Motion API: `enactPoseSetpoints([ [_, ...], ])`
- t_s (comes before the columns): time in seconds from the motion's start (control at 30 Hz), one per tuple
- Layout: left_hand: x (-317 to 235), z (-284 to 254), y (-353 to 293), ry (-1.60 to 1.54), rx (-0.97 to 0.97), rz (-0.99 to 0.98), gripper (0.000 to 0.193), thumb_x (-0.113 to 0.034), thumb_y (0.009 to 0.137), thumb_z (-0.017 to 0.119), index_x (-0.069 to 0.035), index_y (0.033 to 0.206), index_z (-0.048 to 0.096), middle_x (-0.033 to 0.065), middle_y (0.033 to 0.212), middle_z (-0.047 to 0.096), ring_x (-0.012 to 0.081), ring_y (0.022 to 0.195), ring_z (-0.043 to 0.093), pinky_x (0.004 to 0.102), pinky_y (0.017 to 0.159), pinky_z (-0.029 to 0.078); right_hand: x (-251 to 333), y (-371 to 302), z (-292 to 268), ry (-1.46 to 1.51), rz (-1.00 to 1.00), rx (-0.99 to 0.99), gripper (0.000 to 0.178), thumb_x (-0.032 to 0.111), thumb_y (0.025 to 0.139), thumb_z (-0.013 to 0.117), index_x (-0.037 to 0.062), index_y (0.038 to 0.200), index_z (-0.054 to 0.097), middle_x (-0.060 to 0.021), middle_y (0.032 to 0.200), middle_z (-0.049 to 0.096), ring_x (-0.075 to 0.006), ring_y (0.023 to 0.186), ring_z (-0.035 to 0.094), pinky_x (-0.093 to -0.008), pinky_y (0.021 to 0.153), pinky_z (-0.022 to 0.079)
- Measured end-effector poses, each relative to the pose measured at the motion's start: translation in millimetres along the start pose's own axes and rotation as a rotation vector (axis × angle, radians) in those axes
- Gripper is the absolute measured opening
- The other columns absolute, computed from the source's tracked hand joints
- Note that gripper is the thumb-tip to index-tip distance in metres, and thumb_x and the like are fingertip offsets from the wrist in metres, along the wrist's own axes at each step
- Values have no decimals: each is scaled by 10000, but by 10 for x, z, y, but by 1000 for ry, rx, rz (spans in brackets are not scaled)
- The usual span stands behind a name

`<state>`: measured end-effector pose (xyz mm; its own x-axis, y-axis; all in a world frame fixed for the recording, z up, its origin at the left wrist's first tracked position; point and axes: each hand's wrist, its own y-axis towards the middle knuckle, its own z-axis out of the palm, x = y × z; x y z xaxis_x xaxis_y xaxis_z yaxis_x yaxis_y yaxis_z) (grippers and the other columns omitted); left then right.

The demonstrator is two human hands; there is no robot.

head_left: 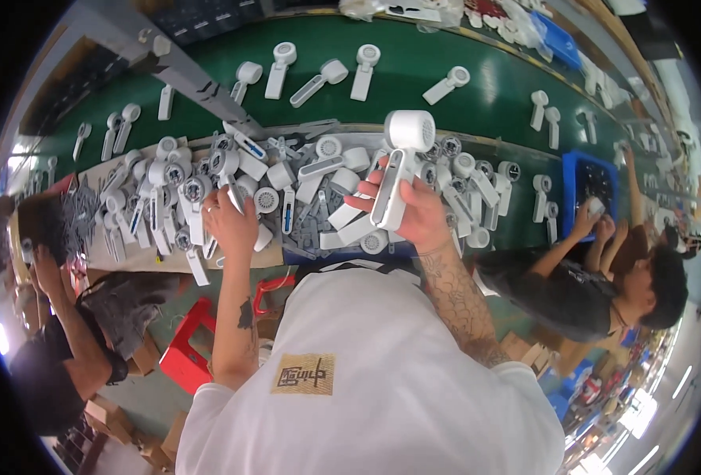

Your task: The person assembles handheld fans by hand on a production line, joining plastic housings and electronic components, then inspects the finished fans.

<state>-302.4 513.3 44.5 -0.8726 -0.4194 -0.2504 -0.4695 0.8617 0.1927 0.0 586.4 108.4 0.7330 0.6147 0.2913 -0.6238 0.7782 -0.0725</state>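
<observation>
In my right hand [420, 215] I hold a white handheld fan [411, 131] upright over the pile, its round head up and its handle against my palm and fingers. A long slot shows along the handle's face. My left hand [233, 224] is closed around the white handle of another handheld fan [235, 195], low among the pile; part of that fan is hidden by my fingers. Around both hands lie many white fans and fan parts [265, 199], heaped in all directions. Some handles have a blue strip inside [288, 212]. Loose grey strips [311, 222] lie between them.
Beyond the heap, spaced fans [365, 71] lie on a green conveyor belt [208, 47]. A grey metal post [184, 75] slants over at left. A blue bin [570, 186] stands at right beside a co-worker [596, 293]; another person [58, 340] works at left. A red stool [186, 348] stands below.
</observation>
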Motion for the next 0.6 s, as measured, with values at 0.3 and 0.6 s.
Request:
enactPoseSetpoints([
  [0.3,-1631,-625,-222,-1041,766,136,236,-220,875,687,9,890,635,67,640,601,124,503,510,291,482,410,54,-25,113,-229,-92,-149,427,116,900,615,60,1296,467,-191,1267,562,-402,1239,501,-563,1078,350],
  [0.6,-1934,-449,-439,-1199,686,42,279,-223,907,663,44,849,608,45,594,535,96,542,480,277,502,402,199,43,109,-317,-204,-256,247,274,940,563,58,1054,526,-36,772,500,-171,704,505,-427,795,495],
])
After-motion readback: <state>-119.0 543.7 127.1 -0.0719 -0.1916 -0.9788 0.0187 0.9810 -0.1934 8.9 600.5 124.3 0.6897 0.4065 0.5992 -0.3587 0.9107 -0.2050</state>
